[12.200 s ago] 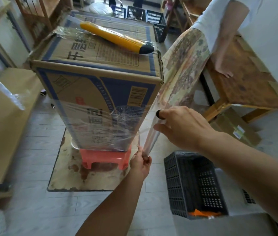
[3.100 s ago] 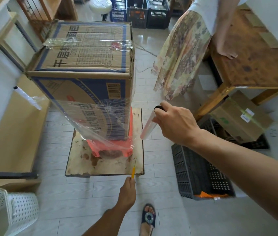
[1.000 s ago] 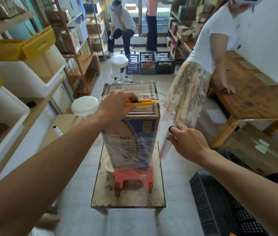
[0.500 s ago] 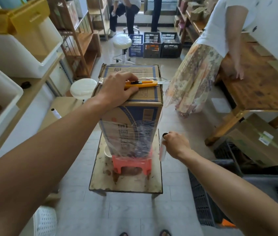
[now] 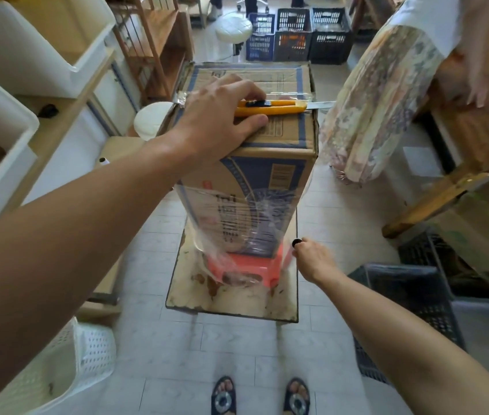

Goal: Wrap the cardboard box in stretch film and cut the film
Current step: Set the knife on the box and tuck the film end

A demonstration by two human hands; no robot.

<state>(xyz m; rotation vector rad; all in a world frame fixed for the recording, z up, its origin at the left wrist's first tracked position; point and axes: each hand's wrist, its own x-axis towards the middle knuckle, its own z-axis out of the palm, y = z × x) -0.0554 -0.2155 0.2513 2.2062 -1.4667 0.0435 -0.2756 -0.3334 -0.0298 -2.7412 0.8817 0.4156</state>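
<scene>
Tiled floor [image 5: 237,348], narrow storeroom: wooden shelving with white bins [image 5: 42,55] on the left, wooden table [image 5: 482,139] on the right with a second person in a floral skirt [image 5: 381,94] beside it, dark crates [image 5: 294,34] and a white round stool [image 5: 233,26] at the far end. White perforated basket [image 5: 90,351] near left, black crate [image 5: 410,295] near right. Cardboard box [image 5: 285,136] stands upright on an orange plastic stool [image 5: 255,266], and that sits on a low worn board [image 5: 231,304]. Stretch film [image 5: 237,226] covers the box's lower half and bunches loosely over the stool top. Left hand [image 5: 216,121] rests on the box top, fingers and thumb curled round a yellow utility knife [image 5: 273,106] that lies flat there; its blade pokes out past the box's right edge. Right hand [image 5: 312,259] is low, just beside the stool's right side, fingers wrapped round the film roll [image 5: 297,242]. Only the roll's black core end is clear above the thumb; the rest is blurred.
</scene>
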